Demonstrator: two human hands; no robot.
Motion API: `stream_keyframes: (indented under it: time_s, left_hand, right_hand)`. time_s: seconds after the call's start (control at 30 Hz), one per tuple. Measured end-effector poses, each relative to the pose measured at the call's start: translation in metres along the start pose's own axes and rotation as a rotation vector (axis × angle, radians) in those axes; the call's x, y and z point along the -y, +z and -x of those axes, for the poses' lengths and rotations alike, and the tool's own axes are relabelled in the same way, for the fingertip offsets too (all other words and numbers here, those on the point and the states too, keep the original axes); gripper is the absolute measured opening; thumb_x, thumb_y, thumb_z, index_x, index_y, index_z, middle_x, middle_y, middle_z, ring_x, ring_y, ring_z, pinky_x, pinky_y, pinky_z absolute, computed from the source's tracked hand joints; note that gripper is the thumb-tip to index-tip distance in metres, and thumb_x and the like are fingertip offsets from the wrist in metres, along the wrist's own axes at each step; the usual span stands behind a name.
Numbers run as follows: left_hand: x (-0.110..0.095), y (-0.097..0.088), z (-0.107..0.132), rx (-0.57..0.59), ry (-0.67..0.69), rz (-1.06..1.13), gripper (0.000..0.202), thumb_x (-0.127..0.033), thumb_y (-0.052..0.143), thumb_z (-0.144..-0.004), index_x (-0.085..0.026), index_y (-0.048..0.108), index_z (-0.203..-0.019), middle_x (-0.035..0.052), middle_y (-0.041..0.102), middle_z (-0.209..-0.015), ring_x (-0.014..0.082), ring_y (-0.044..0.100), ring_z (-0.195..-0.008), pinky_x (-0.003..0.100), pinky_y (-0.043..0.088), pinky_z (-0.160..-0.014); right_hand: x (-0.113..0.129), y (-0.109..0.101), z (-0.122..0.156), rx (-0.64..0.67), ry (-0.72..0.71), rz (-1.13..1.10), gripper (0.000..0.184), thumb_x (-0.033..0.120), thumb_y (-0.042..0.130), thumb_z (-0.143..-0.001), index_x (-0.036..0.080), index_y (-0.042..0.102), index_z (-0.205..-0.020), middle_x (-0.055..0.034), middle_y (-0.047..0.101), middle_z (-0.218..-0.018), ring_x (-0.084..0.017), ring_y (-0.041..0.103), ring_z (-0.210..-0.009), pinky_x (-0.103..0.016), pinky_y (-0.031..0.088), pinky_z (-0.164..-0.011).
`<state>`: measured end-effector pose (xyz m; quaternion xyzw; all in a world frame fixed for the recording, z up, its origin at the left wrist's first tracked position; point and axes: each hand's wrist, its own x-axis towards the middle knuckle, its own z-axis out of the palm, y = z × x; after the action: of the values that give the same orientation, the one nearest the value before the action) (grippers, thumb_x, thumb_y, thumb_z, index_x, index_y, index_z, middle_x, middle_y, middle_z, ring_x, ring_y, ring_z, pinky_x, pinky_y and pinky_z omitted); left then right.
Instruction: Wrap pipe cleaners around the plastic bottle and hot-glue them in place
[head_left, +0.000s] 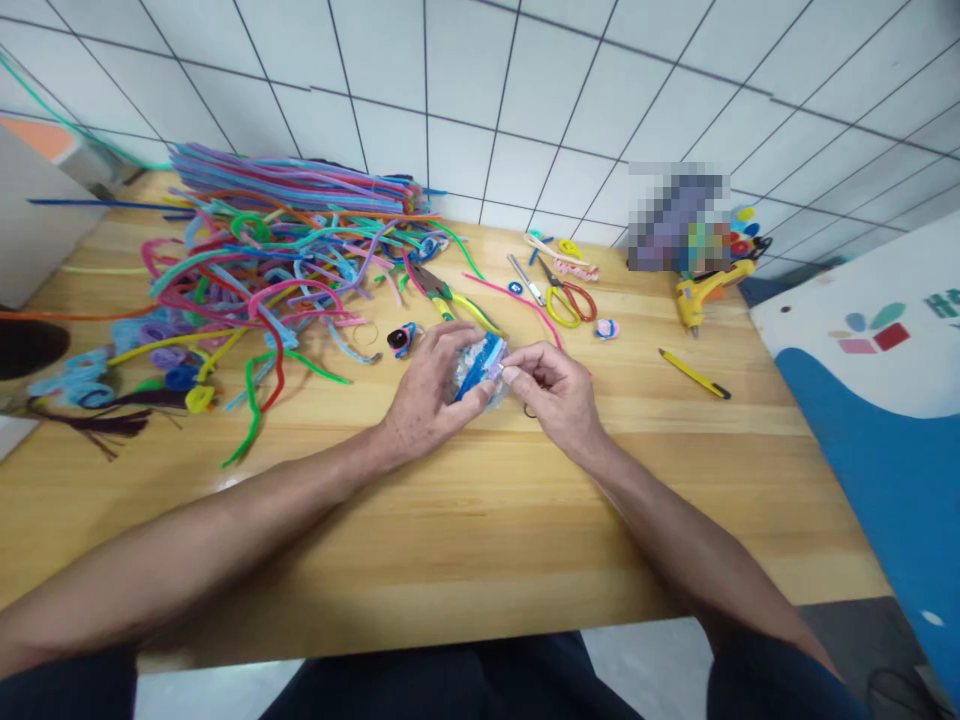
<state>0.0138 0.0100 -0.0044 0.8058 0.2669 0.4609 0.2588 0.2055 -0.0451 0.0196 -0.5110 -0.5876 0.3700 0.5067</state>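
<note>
Two-handed pinch on blue-white pipe-cleaner bundle [480, 362] above table [465, 520]: left hand [431, 385] cupped round it, right hand [556, 395] nipping its end. Probably light, soft, bendy; grip mid-body.

You get bright, even overhead light, with soft shadows under your forearms on the table [465, 520]. The wide lens bends the wall tiles [465, 90] at the edges, and one pixelated patch [677, 218] hides detail.

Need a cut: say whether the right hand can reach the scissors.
Probably yes: the scissors lie just beyond the right hand, only a pink strand between, though its fingers pinch the blue bundle.
</note>
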Motion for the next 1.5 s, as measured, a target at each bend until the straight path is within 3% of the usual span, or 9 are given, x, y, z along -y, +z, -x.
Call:
stream_keyframes:
  time_s: [0.33,0.43,0.53,0.6,0.7,0.8,1.13,1.27,1.5]
  left_hand:
    - [0.0,-0.002,0.001,0.008,-0.022,-0.016,0.042,-0.034,0.066,-0.098,-0.024,0.054,-0.137,0.0123,0.062,-0.137,0.0282,0.059,-0.133,0.048,0.051,-0.113]
    - [0.001,-0.003,0.002,0.004,-0.032,-0.023,0.042,-0.034,0.066,-0.098,-0.026,0.054,-0.138,0.0111,0.062,-0.138,0.0281,0.059,-0.132,0.05,0.051,-0.113]
    - [0.002,-0.003,0.002,-0.003,-0.027,-0.035,0.042,-0.033,0.066,-0.098,-0.027,0.053,-0.138,0.01,0.062,-0.138,0.0281,0.06,-0.132,0.05,0.051,-0.114]
    - [0.003,-0.003,0.002,-0.007,-0.021,-0.042,0.043,-0.033,0.066,-0.098,-0.027,0.053,-0.138,0.0099,0.062,-0.138,0.0282,0.06,-0.133,0.051,0.051,-0.114]
    - [0.003,-0.002,0.002,-0.008,-0.024,-0.043,0.042,-0.034,0.066,-0.098,-0.026,0.053,-0.138,0.0098,0.062,-0.138,0.0286,0.06,-0.133,0.052,0.051,-0.114]
    - [0.003,-0.002,0.002,-0.01,-0.018,-0.044,0.042,-0.034,0.066,-0.098,-0.026,0.053,-0.138,0.0098,0.063,-0.138,0.029,0.06,-0.133,0.052,0.051,-0.114]
    - [0.004,-0.002,0.002,-0.004,0.007,-0.071,0.043,-0.035,0.065,-0.098,-0.027,0.054,-0.138,0.0107,0.063,-0.137,0.0318,0.062,-0.131,0.054,0.054,-0.111]
    - [0.002,-0.003,0.001,0.011,-0.001,-0.077,0.042,-0.035,0.064,-0.099,-0.027,0.053,-0.139,0.0106,0.062,-0.138,0.0318,0.062,-0.132,0.055,0.054,-0.111]
    - [0.003,-0.004,0.002,0.021,-0.02,-0.088,0.042,-0.035,0.063,-0.1,-0.028,0.051,-0.139,0.0107,0.061,-0.139,0.0318,0.062,-0.132,0.057,0.053,-0.112]
  right_hand:
    - [-0.019,-0.004,-0.001,-0.233,-0.032,0.149,0.016,0.039,0.066,-0.097,0.023,0.071,-0.099,0.0018,0.069,-0.082,-0.013,0.057,-0.068,-0.027,0.046,-0.065]
    - [-0.022,-0.013,-0.01,-0.209,0.013,0.285,0.016,0.034,0.061,-0.096,0.023,0.072,-0.099,-0.0001,0.074,-0.091,-0.015,0.065,-0.079,-0.029,0.05,-0.075]
    - [-0.012,-0.038,-0.021,-0.086,0.016,0.494,0.013,0.03,0.065,-0.091,0.022,0.075,-0.09,-0.0021,0.077,-0.095,-0.019,0.069,-0.093,-0.032,0.051,-0.088]
    - [-0.001,-0.066,-0.025,-0.066,0.046,0.564,0.017,0.032,0.065,-0.091,0.021,0.074,-0.082,-0.0018,0.075,-0.086,-0.018,0.068,-0.086,-0.032,0.05,-0.084]
    - [0.008,-0.114,-0.026,-0.188,0.157,0.567,0.025,0.04,0.064,-0.092,0.02,0.072,-0.08,0.0003,0.07,-0.071,-0.016,0.063,-0.068,-0.029,0.047,-0.068]
    - [-0.001,-0.149,-0.02,-0.234,0.25,0.688,0.023,0.04,0.066,-0.087,0.019,0.072,-0.078,-0.0003,0.07,-0.069,-0.016,0.061,-0.066,-0.029,0.046,-0.067]
    - [-0.03,-0.189,-0.033,-0.433,0.321,0.91,0.015,0.029,0.064,-0.084,0.02,0.075,-0.09,-0.0073,0.081,-0.092,-0.024,0.072,-0.087,-0.04,0.056,-0.089]
    - [-0.022,-0.179,-0.047,-0.413,0.296,0.893,0.014,0.027,0.064,-0.085,0.019,0.074,-0.091,-0.0072,0.08,-0.093,-0.024,0.072,-0.088,-0.039,0.056,-0.088]
    - [-0.015,-0.091,-0.016,0.067,0.038,0.841,0.012,0.024,0.064,-0.094,0.022,0.075,-0.096,-0.0038,0.079,-0.097,-0.018,0.07,-0.089,-0.03,0.051,-0.085]
